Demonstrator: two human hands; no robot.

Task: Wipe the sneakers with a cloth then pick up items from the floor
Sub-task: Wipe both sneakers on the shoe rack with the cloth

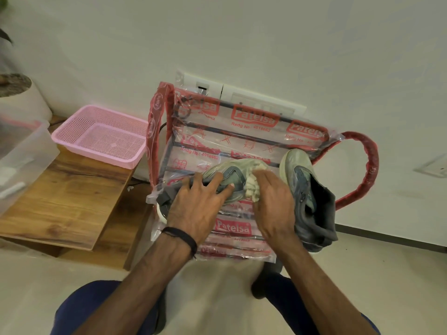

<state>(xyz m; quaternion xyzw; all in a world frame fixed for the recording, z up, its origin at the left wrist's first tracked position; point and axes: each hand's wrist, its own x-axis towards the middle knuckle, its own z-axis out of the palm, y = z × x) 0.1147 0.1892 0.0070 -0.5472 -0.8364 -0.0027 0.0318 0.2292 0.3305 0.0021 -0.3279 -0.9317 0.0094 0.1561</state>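
Wiping the first sneaker (227, 176) on the wrapped chair (242, 131).

We judge the sneaker light, with a soft upper and firmer sole, likely to slide on the slick plastic wrap, so we pin it at the heel end. Left hand (198, 201) presses there, fingers (215, 182) spread over the upper. Right hand (273, 204) holds the soft cloth (251, 187) bunched under curled fingers against the toe side. Second sneaker (307, 189) lies just beside, on its side. Pink basket (101, 139) sits on the wooden surface (67, 201) well to the left.
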